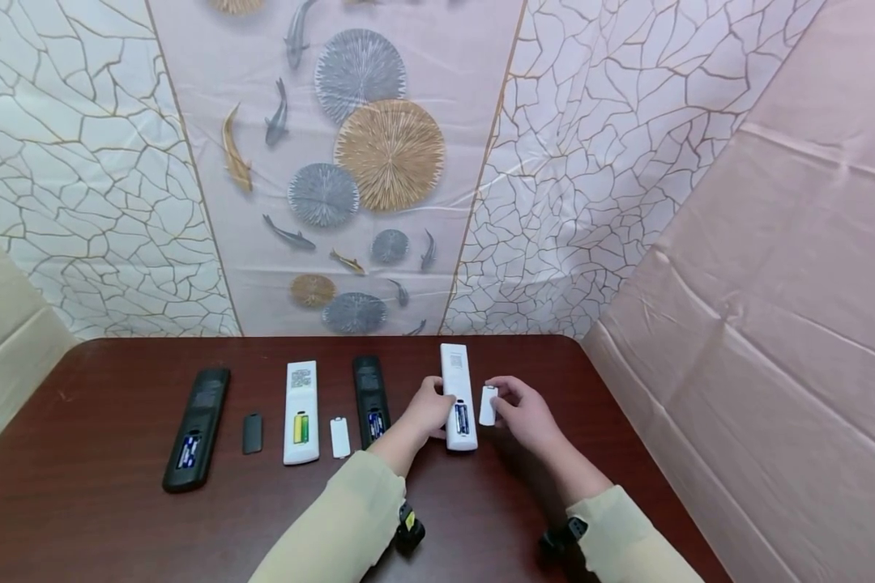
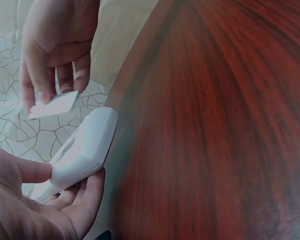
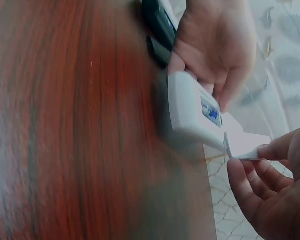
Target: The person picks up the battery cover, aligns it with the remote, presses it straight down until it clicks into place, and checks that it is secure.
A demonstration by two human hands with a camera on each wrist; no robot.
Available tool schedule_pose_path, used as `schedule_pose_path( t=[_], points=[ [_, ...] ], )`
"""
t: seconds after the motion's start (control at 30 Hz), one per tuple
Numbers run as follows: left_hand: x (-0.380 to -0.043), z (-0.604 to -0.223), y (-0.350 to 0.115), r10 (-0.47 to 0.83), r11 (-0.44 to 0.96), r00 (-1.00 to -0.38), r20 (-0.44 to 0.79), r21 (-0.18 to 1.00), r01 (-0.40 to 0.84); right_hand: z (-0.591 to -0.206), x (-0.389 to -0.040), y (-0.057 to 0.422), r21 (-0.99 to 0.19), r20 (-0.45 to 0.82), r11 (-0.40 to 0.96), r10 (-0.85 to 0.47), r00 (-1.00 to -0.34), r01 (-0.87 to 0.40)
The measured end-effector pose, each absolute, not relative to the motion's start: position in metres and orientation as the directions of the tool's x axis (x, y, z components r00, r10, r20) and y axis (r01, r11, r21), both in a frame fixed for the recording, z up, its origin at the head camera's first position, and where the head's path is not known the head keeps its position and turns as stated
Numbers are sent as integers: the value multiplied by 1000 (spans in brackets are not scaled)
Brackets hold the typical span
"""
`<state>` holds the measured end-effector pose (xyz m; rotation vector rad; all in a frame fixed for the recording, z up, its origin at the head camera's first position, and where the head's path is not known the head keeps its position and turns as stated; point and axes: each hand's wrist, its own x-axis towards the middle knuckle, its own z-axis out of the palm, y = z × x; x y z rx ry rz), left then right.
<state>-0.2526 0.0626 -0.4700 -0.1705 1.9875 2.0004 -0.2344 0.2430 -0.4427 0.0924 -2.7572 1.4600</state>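
My left hand grips a white remote control by its left side, back face up. Two blue batteries lie in its uncovered compartment. Just to the right, my right hand pinches a small white battery cover between thumb and fingers. In the left wrist view the cover is held beyond the lower end of the remote, apart from it. The right wrist view has the cover beside the remote's edge, overlapping it, with the batteries showing.
Left of my hands lie a black remote, a loose white cover, a white remote with yellow-green batteries, a dark cover and another black remote. A patterned cloth wall stands behind the brown table.
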Motion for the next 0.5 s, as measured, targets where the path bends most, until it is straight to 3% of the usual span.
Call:
schedule_pose_path(
  t=[0.5],
  points=[
    [-247, -465, 62, 155, 10, -944, -290, 956, -292, -438, -219, 217, -875, 98, 464, -103, -990, -135]
  ],
)
